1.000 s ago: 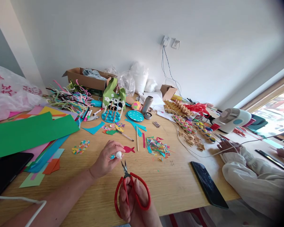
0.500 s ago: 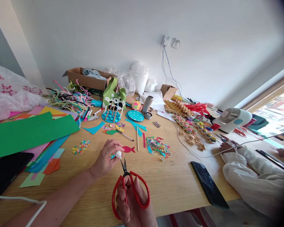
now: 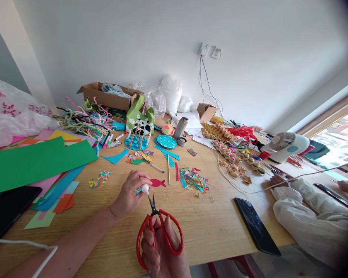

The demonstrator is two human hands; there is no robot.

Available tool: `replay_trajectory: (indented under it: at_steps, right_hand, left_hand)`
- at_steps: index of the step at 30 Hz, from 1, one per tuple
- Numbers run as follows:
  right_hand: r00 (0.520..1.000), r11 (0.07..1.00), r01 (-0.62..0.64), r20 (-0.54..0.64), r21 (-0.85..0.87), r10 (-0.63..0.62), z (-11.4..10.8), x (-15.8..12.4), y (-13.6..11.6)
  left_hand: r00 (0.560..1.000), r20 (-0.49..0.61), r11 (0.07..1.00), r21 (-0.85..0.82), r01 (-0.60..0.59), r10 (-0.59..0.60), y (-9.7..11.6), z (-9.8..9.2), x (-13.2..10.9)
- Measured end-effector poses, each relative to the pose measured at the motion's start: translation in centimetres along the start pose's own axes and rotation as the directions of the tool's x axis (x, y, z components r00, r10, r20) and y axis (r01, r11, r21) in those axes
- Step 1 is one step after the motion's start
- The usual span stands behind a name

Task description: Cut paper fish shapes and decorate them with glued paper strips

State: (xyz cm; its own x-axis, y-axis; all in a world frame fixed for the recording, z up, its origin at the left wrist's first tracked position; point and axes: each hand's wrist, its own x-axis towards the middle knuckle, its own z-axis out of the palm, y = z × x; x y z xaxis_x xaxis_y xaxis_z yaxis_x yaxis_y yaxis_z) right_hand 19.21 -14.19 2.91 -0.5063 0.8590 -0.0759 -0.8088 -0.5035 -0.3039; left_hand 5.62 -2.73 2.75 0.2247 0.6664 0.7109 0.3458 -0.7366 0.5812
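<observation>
My left hand pinches a small white ball just above the wooden table. My right hand grips red-handled scissors, fingers through the loops. The blades point up and away, their slightly parted tips a little below the white ball. A red paper fish lies on the table just beyond my left fingers. A tiny coloured paper piece shows under the left fingers.
Green and coloured paper sheets lie left, with a black tablet near the edge. Paper scraps and a black phone are to the right. A co-worker's white sleeve rests at far right. Cardboard boxes, pipe cleaners and crafts crowd the back.
The scissor handles have spread a little wider and my right hand has slid slightly left and down. My left hand keeps the white ball in place.
</observation>
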Motion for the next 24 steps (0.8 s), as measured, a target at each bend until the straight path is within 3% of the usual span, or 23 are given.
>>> replay_trajectory:
  at_steps: [8,19,24]
  right_hand:
    - [1.0,0.996,-0.025,0.019,0.085,0.023,0.3,0.1,0.3]
    - [0.997,0.997,-0.071,0.001,0.024,0.071,0.6,-0.2,0.0]
    - [0.997,0.998,-0.017,-0.075,-0.057,0.013,1.0,-0.7,-0.8]
  left_hand:
    - [0.999,-0.033,1.0,0.011,-0.014,0.014,0.0,0.0,-0.1]
    - [0.996,-0.081,0.996,0.08,-0.031,0.038,-0.1,-0.1,-0.4]
    - [0.999,0.003,0.999,0.037,-0.036,0.036,-0.1,-0.1,-0.4]
